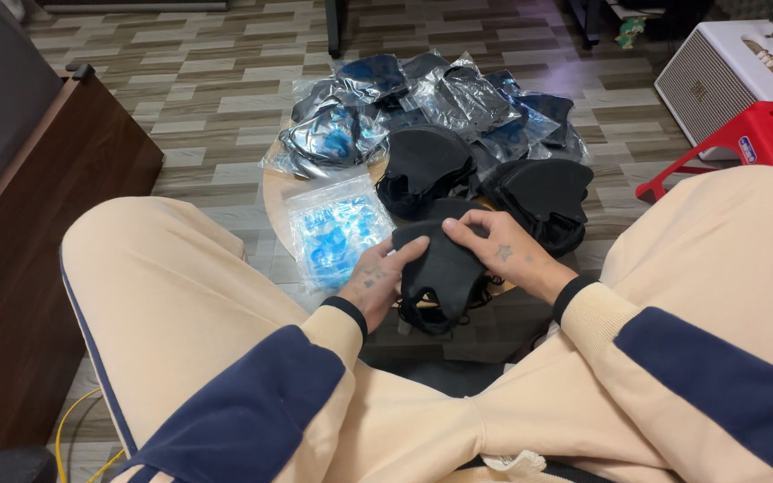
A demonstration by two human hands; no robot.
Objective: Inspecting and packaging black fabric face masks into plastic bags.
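Plainly, above the heap of bagged masks (422, 98) on the low round table (275, 192), both the left hand (378, 284) and right hand (498, 250) pinch a soft, light black mask (440, 268) by its upper edge, ear loops seemingly dangling.

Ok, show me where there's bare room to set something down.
Free: tiled floor between the brown cabinet and the bagged masks. Crowded: the round board, covered by clear bags, black mask stacks and both hands holding a mask.

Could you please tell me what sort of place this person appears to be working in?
Probably a room at home, not a factory: a wood-patterned tile floor, a dark wooden cabinet, a red plastic stool.
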